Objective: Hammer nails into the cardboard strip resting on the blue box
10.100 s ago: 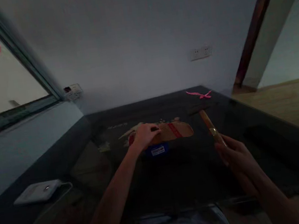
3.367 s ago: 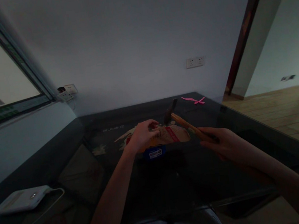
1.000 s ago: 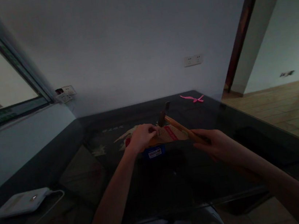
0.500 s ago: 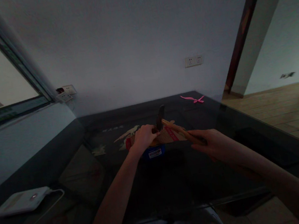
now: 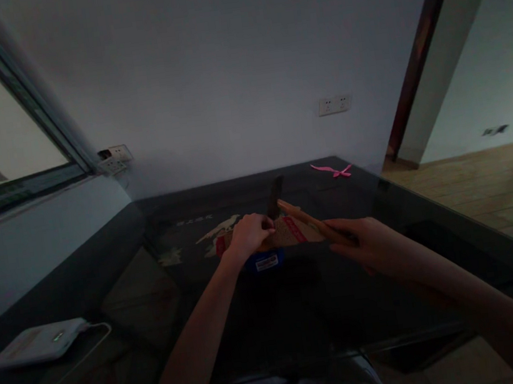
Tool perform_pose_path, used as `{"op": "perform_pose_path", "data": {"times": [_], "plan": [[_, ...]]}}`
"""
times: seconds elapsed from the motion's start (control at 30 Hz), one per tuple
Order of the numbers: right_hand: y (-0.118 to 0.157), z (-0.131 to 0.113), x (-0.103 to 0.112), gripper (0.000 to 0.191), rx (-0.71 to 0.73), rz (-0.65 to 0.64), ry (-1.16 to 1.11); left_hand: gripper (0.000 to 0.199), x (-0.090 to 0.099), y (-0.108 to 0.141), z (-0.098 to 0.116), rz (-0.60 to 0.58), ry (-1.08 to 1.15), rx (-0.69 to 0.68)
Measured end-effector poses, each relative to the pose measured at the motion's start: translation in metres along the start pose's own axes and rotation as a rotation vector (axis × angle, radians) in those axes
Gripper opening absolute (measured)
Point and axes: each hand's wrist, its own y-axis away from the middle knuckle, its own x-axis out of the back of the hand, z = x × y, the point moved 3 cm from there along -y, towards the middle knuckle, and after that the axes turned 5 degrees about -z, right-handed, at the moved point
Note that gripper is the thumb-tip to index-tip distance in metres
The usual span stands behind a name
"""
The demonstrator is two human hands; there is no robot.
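My left hand [image 5: 249, 236] is closed at the thumb and fingertips on a flat brown, woven-looking piece with red bands [image 5: 290, 230]. That piece lies over a round blue container [image 5: 265, 261] with a white label. My right hand [image 5: 361, 238] is wrapped round a wooden handle [image 5: 310, 219], which slants up and left over the piece. At the handle's far tip a dark, flat, blade-like part [image 5: 276, 196] sticks up; in this dim light I cannot tell whether the two are joined.
A black table [image 5: 235, 320] carries a white power bank [image 5: 37, 343] with a cable at the left. A pink ribbon [image 5: 336, 172] lies near the back right edge. A dark flat object [image 5: 454, 254] rests at the right. Wall sockets [image 5: 334, 105] sit above the table.
The wooden handle's tip and the dark blade-like part have shifted slightly up. My right hand has moved only a little, and my left hand stays in place.
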Motion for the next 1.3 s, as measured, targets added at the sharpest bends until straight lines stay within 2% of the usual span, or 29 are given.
{"op": "perform_pose_path", "data": {"times": [0.1, 0.23, 0.5, 0.7, 0.87, 1.07, 1.3], "plan": [[0.001, -0.002, 0.002, 0.036, 0.011, 0.035, -0.012, 0.019, 0.004, 0.001, 0.000, -0.019, 0.029, -0.034], [-0.001, -0.002, -0.002, 0.037, -0.010, -0.023, 0.005, 0.021, 0.008, 0.003, 0.001, -0.010, 0.026, -0.094], [0.000, 0.001, 0.001, 0.039, -0.011, 0.013, -0.046, 0.018, 0.002, 0.000, -0.002, 0.019, 0.151, -0.073], [-0.003, 0.001, -0.003, 0.033, -0.020, -0.015, 0.018, 0.021, -0.001, -0.003, -0.006, 0.027, 0.131, -0.047], [-0.003, -0.001, -0.001, 0.037, -0.006, -0.004, -0.022, 0.015, -0.003, -0.005, -0.006, 0.023, 0.149, -0.073], [-0.005, -0.004, -0.002, 0.041, -0.016, -0.050, -0.026, 0.023, -0.001, -0.004, -0.006, 0.024, 0.137, -0.038], [-0.006, -0.002, -0.001, 0.040, 0.032, -0.023, -0.022, 0.017, 0.001, -0.002, -0.004, 0.012, 0.150, -0.056]]}}
